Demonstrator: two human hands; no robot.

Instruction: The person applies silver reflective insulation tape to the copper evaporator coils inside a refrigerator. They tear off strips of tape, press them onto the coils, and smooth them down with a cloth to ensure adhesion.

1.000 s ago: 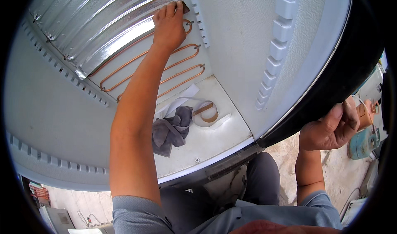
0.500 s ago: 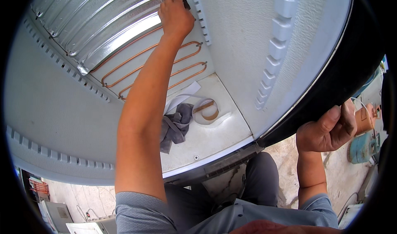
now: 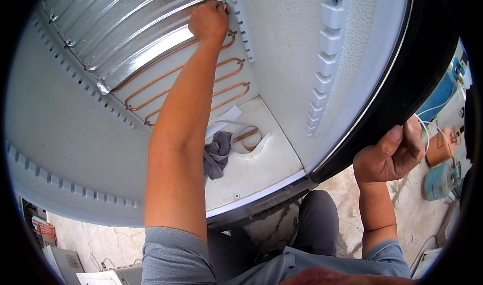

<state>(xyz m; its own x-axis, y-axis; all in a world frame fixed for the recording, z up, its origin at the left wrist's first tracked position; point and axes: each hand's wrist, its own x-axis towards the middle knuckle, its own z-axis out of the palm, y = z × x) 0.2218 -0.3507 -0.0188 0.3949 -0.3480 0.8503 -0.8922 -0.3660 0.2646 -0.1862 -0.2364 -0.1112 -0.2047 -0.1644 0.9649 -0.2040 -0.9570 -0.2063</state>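
At the right end of the silver foil sheet (image 3: 136, 28), my left hand (image 3: 208, 21) is closed, its fingertips curled against the foil's lower edge by the notched side rail (image 3: 242, 33). What those fingers hold, if anything, is hidden. Copper tubing (image 3: 176, 78) runs in loops along the white back wall below the foil. My right hand (image 3: 387, 156) is out beside the black outer side (image 3: 372, 111) of the white cabinet. Its fingers are bent and the thumb presses toward them; I cannot make out anything between them.
On the cabinet floor (image 3: 266, 172) lie a grey cloth (image 3: 216, 156) and a coil of white strip (image 3: 247, 140). Another notched rail (image 3: 329, 51) lines the right wall. Outside stand an orange canister (image 3: 438, 148) and a teal cylinder (image 3: 436, 182) on the stone floor.
The view has shifted a little. My left hand stays at the foil's right end, its fingers turned slightly, and the dark thing seen by them before is mostly hidden. My right hand keeps its pose.
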